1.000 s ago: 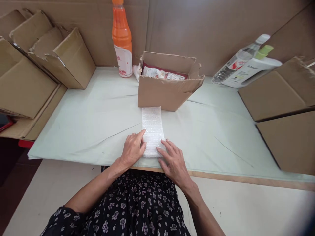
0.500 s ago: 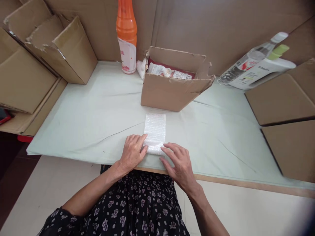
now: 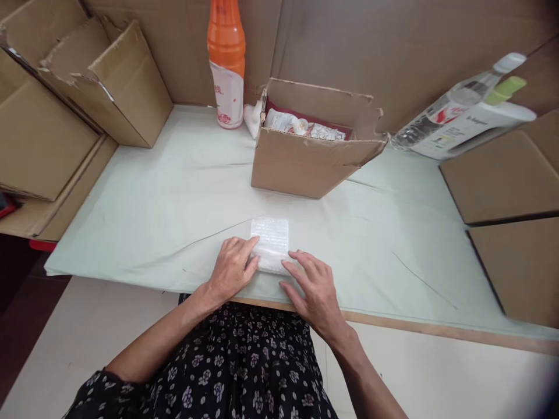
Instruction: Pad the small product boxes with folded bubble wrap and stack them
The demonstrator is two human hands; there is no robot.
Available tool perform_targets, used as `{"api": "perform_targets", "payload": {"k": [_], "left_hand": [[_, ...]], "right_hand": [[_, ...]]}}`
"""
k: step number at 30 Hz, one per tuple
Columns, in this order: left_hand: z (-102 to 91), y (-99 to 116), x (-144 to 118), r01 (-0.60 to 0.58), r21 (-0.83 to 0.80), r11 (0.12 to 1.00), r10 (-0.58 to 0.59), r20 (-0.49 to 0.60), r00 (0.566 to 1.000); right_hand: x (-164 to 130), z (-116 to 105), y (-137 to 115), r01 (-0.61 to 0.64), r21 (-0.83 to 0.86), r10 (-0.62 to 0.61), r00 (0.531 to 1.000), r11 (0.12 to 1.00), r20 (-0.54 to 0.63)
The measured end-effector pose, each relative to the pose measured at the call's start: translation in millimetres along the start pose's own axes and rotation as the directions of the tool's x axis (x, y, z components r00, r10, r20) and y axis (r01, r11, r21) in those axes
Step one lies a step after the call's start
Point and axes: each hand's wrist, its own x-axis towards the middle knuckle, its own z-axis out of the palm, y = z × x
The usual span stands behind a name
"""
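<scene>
A strip of white bubble wrap (image 3: 273,241) lies on the pale green table cover (image 3: 152,215) near the front edge, rolled up at its near end. My left hand (image 3: 231,267) presses on the roll's left side with fingers spread. My right hand (image 3: 312,288) rests on its right side, fingers also spread. Just beyond the wrap stands an open cardboard box (image 3: 305,160) with white wrapped items over a red lining inside.
An orange bottle (image 3: 226,61) stands at the back. Two bottles (image 3: 463,119) lean at the right on flat cardboard boxes (image 3: 506,174). Folded cardboard boxes (image 3: 87,81) are stacked at the left. A cardboard wall (image 3: 393,41) closes off the back.
The flat part of the bubble wrap has grown shorter as both hands roll it away from me toward the box. The camera has tilted slightly.
</scene>
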Motion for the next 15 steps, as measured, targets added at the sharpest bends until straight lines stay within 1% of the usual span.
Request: {"api": "perform_targets", "payload": {"k": [2, 4, 5, 6, 7, 8, 9, 10, 11, 12, 13, 15], "left_hand": [[1.8, -1.6, 4.0, 0.070, -0.025, 0.997, -0.070, -0.027, 0.997], [-0.1, -1.1, 0.8, 0.191, -0.178, 0.965, -0.203, -0.052, 0.978], [-2.0, -0.2, -2.9, 0.265, -0.299, 0.917, -0.292, -0.047, 0.955], [-4.3, 1.1, -7.1, 0.338, -0.436, 0.834, -0.382, -0.015, 0.924], [-6.5, 2.7, -11.2, 0.396, -0.572, 0.719, -0.455, 0.045, 0.890], [-8.3, 4.7, -14.4, 0.433, -0.687, 0.583, -0.497, 0.119, 0.859], [-9.7, 6.8, -16.4, 0.450, -0.772, 0.449, -0.508, 0.194, 0.839], [-10.4, 9.2, -17.1, 0.456, -0.824, 0.336, -0.499, 0.255, 0.828], [-10.5, 11.7, -16.4, 0.455, -0.853, 0.255, -0.485, 0.294, 0.823], [-10.1, 14.3, -14.8, 0.456, -0.865, 0.210, -0.475, 0.317, 0.821], [-9.3, 16.9, -12.6, 0.461, -0.865, 0.195, -0.465, 0.333, 0.820], [-6.5, 21.5, -8.2, 0.476, -0.850, 0.224, -0.433, 0.351, 0.830]], "right_hand": [[8.9, 10.5, 3.9, 0.020, -0.023, -0.019, 0.998, 1.000, 0.063], [18.7, 19.9, 7.3, -0.021, 0.009, 0.020, 0.997, 1.000, 0.075], [22.7, 23.0, 7.9, -0.056, 0.048, 0.053, 0.997, 0.997, 0.064], [25.8, 24.8, 7.3, -0.098, 0.099, 0.093, 0.994, 0.990, 0.054], [27.5, 25.3, 5.5, -0.142, 0.158, 0.136, 0.989, 0.977, 0.052], [28.0, 24.6, 2.9, -0.181, 0.223, 0.171, 0.983, 0.958, 0.064], [27.4, 23.0, -0.3, -0.217, 0.287, 0.198, 0.976, 0.933, 0.094], [26.0, 20.8, -3.4, -0.247, 0.343, 0.211, 0.968, 0.906, 0.138], [24.1, 18.1, -5.9, -0.267, 0.384, 0.215, 0.961, 0.884, 0.174], [22.1, 15.3, -7.5, -0.279, 0.406, 0.217, 0.957, 0.870, 0.191], [20.4, 12.5, -8.0, -0.285, 0.412, 0.225, 0.956, 0.865, 0.189], [18.6, 7.4, -5.5, -0.311, 0.400, 0.271, 0.950, 0.862, 0.155]]}}
